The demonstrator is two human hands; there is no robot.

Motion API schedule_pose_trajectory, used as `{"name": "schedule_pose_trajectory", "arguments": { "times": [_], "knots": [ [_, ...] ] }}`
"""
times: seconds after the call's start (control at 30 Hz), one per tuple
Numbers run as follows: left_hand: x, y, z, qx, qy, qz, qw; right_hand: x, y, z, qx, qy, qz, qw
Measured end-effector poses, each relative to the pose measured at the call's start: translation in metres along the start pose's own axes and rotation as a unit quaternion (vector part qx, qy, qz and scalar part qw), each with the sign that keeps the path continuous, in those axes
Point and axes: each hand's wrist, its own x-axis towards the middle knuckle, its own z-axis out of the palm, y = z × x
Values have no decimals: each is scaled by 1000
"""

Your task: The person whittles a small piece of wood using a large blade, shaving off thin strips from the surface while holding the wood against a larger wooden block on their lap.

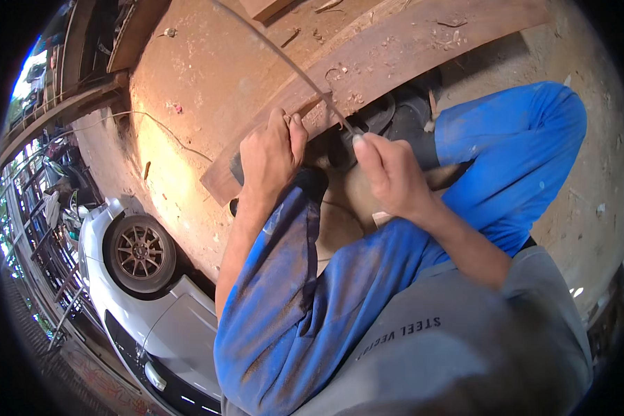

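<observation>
My right hand is closed around the near end of a long thin metal rod-like tool. The tool runs up and to the left, out past the top edge; its exact kind does not show. My left hand is closed, thumb up, on a small reddish-brown wood piece, mostly hidden by the fingers. The tool crosses right by this piece's far end; whether they touch I cannot tell. Beneath both lies a long wooden plank, slanting from lower left to upper right, with curled shavings on it.
My legs in blue trousers are bent around the plank's near side, dark footwear beside it. Another wood block lies at the top. A silver car stands at the left. A thin cord crosses the dusty floor.
</observation>
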Motion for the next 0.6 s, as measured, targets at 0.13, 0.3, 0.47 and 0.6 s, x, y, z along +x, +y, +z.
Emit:
{"name": "schedule_pose_trajectory", "arguments": {
  "times": [0.13,0.3,0.47,0.6],
  "knots": [
    [1,-9,0,29,24,38,999,16,27,11,-99,-4,48,994],
    [16,0,12,17,25,26,999,13,17,-5,-16,-4,-10,1000],
    [-6,-9,6,28,31,46,998,11,20,0,-20,-3,-22,1000],
    [3,4,4,-11,-14,15,1000,4,32,5,-13,-28,73,997]
  ]
}}
